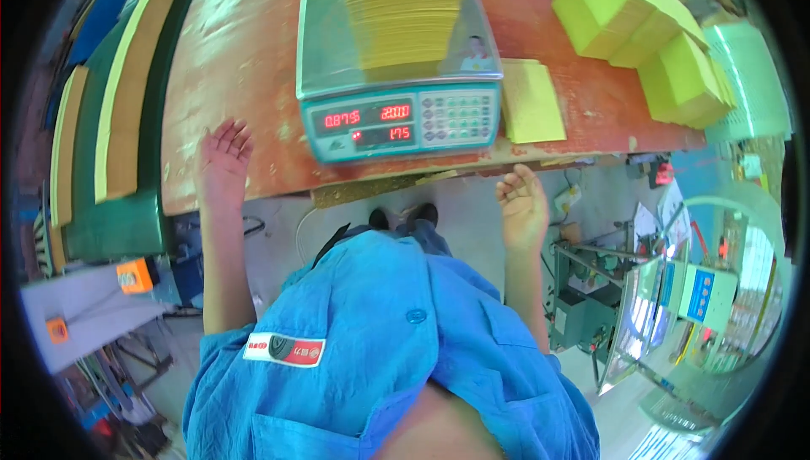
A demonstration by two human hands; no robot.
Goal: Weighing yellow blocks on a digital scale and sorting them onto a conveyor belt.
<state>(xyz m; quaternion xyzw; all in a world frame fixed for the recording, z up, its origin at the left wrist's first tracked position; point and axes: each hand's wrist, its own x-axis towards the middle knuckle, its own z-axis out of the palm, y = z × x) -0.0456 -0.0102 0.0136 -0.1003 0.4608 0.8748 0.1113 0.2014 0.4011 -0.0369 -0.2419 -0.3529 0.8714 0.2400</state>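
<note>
My left hand [225, 162] hovers by the left front edge of the red table, palm up, its fingers loosely bent and apart, with nothing in it. My right hand [523, 209] is just off the front edge, right of the scale. Its fingers are half curled, and no object shows in them. Between and beyond the hands sits a digital scale [405, 150] with a teal housing, lit red digits and a keypad. On its metal pan stands a tall stack of yellow sheets [403, 17]. Beside the scale lies a low pile of yellow sheets [533, 104]; neither hand touches it.
More yellow paper stacks [607, 9] stand at the table's right back. Long rows of yellow sheets [135, 89] rest on a green surface [126, 224] at left. A metal frame machine [591, 291] and a round clear guard [742, 232] are at right. The worn red table [253, 30] spans the front.
</note>
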